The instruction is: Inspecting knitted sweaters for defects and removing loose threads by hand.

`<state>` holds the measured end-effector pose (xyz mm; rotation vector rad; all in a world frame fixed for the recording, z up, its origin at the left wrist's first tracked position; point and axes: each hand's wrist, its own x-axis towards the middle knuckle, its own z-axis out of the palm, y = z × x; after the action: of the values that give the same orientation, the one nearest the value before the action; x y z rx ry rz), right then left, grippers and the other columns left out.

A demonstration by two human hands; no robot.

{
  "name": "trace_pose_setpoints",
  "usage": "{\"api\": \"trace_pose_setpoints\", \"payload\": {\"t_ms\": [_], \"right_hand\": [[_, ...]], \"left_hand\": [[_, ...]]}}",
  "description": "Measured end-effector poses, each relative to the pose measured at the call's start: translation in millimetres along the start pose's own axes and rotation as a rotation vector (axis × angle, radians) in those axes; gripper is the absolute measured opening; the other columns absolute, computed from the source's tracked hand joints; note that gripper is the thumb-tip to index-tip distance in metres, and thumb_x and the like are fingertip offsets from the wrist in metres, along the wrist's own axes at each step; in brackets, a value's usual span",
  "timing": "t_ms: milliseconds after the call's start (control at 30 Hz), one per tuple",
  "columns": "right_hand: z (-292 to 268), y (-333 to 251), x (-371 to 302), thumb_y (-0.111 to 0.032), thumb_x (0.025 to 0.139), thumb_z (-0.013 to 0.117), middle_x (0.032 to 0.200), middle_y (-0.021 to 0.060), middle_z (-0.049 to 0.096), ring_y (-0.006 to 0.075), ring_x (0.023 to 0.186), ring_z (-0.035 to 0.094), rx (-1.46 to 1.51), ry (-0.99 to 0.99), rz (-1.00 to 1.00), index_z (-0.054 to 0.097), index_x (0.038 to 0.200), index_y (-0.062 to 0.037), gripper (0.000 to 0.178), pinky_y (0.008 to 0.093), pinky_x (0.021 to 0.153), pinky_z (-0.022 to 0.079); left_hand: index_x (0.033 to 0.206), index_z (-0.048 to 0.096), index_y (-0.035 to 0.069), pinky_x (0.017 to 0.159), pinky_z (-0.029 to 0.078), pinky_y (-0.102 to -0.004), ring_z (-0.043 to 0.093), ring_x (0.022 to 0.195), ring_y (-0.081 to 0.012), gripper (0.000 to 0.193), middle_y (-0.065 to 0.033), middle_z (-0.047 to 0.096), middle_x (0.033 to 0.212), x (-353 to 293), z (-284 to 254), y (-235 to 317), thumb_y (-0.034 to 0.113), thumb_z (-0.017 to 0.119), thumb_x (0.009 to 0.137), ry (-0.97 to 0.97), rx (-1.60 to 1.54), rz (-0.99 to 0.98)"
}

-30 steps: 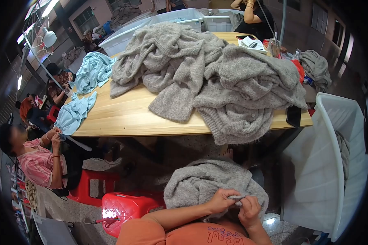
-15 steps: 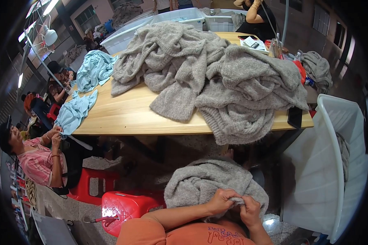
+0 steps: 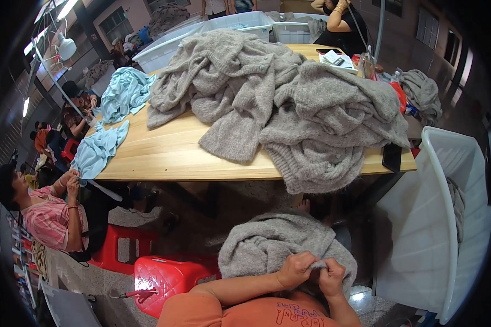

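Grey knit garment [image 3: 273, 245] lies bunched in the lap of the person wearing the camera, below the near edge of the wooden bench [image 3: 163, 158]. Both hands are closed on it, pinching a narrow fold between them: the left hand [image 3: 297, 268] grips with its fingers curled in, and the right hand [image 3: 331, 276] holds just beside it, fingertips drawn together. Whether anything smaller is held within the fold cannot be told. On the bench, a large heap of grey knits [image 3: 229, 71] spreads from the middle toward the right, one ribbed part hanging over the near edge. A dark phone [image 3: 391, 158] lies beside the heap near the right end, and light blue cloths [image 3: 128, 95] lie at the left end, where a seated co-worker in a pink checked shirt [image 3: 49, 226] has both hands at one of them. A red stool [image 3: 161, 278] stands by the person's left side; a white bin [image 3: 414, 234] containing grey fabric [image 3: 456, 210] stands to the right.
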<state>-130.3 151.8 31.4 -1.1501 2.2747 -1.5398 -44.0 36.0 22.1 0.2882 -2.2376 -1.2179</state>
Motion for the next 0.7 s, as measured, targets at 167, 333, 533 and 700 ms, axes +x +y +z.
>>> {"api": "trace_pose_setpoints", "payload": {"t_ms": [167, 333, 533, 700], "right_hand": [[-3, -3, -4, 0.007, 0.06, 0.048, 0.06, 0.016, 0.05, 0.0328, 0.053, 0.053, -0.009, -0.004, 0.068, 0.053, 0.07, 0.0002, 0.013, 0.0371, 0.048, 0.041], [-4, -3, 0, 0.008, 0.06, 0.048, 0.065, 0.0148, 0.053, 0.0323, 0.055, 0.054, -0.197, 0.012, -0.141, 0.056, 0.078, -0.0015, 0.022, 0.038, 0.049, 0.043], [-14, -3, 3, 0.01, 0.061, 0.045, 0.069, 0.0154, 0.056, 0.0309, 0.058, 0.056, -0.06, -0.009, -0.218, 0.056, 0.081, -0.0006, 0.025, 0.035, 0.052, 0.044], [-23, 0, 0, 0.009, 0.063, 0.044, 0.071, 0.0155, 0.056, 0.0304, 0.06, 0.057, -0.036, 0.097, -0.114, 0.057, 0.084, -0.0004, 0.027, 0.0345, 0.055, 0.044]], "left_hand": [[0.086, 0.06, 0.002, 0.054, 0.047, -0.0343, 0.058, 0.064, -0.0277, 0.028, -0.011, 0.056, 0.072, -4, 1, 2, -0.005, 0.058, 0.059, -0.033, 0.062, 0.147], [0.087, 0.06, 0.002, 0.053, 0.047, -0.0337, 0.058, 0.064, -0.0273, 0.028, -0.0109, 0.056, 0.073, -3, 1, 6, -0.005, 0.058, 0.06, -0.043, 0.061, 0.145], [0.085, 0.059, 0.004, 0.055, 0.047, -0.0359, 0.057, 0.067, -0.0303, 0.02, -0.0124, 0.057, 0.074, 2, 0, 11, -0.001, 0.058, 0.066, -0.101, -0.091, 0.007], [0.085, 0.061, 0.003, 0.06, 0.047, -0.0365, 0.058, 0.07, -0.0308, 0.018, -0.012, 0.059, 0.078, 11, -13, 11, 0.002, 0.059, 0.067, -0.111, -0.126, -0.051]]}}
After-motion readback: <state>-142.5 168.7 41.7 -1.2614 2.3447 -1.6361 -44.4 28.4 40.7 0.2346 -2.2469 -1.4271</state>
